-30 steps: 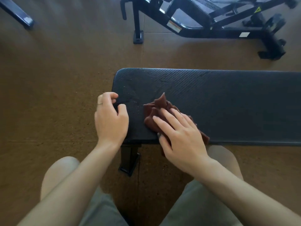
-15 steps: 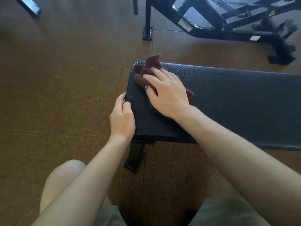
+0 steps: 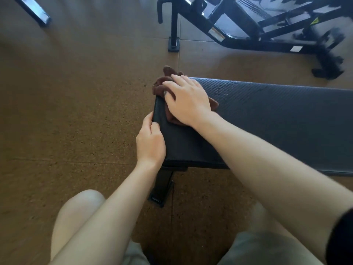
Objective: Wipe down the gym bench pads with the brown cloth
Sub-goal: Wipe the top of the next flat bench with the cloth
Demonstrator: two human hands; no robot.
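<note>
A flat black bench pad (image 3: 277, 119) stretches from the centre to the right edge. The crumpled brown cloth (image 3: 162, 83) lies on the pad's far left corner and pokes past the edge. My right hand (image 3: 186, 100) presses flat on the cloth with fingers spread, hiding most of it. My left hand (image 3: 150, 142) grips the pad's left end, thumb on top and fingers curled round the side.
The bench's black leg and foot (image 3: 162, 190) stand below the pad's left end. Another black bench frame (image 3: 248, 31) fills the far right. A dark metal bar (image 3: 36, 12) crosses the top left. My bare knees are at the bottom, over brown cork-like floor.
My right hand has pushed the cloth from the pad's near middle to its far left corner. My left hand has stayed on the pad's left end.
</note>
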